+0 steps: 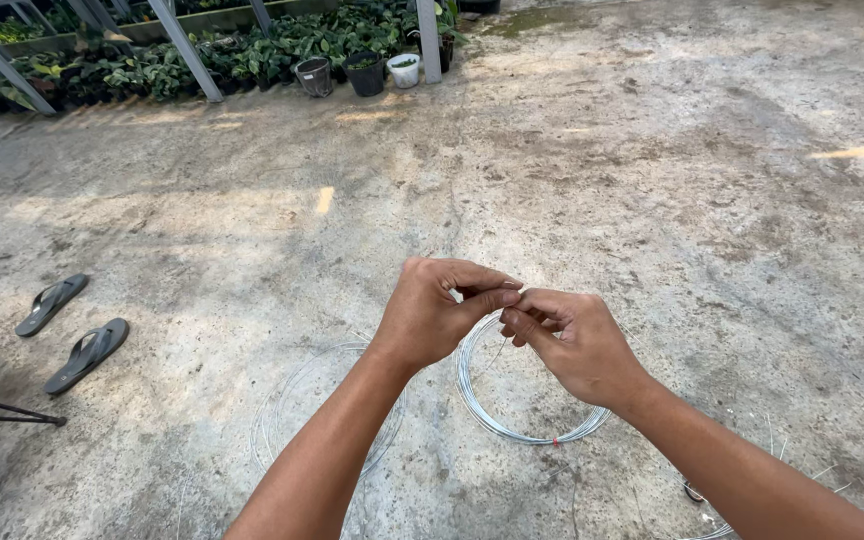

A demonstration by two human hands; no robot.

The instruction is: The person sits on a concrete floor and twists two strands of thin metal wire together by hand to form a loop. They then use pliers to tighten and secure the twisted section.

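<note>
Wire is what we are pinching between both hands, fingertips meeting above the near middle of the concrete floor; our left hand and right hand are both closing on a thin strand too fine to trace; the wire coil is lying flat directly beneath, slightly nearer our right hand; flip-flops are lying far left.

Two hands, the left hand and the right hand, meet fingertip to fingertip. Two wire coils lie on the concrete floor: a bright coil and a fainter coil. Two grey sandals lie together. Three pots stand by the plants.
</note>
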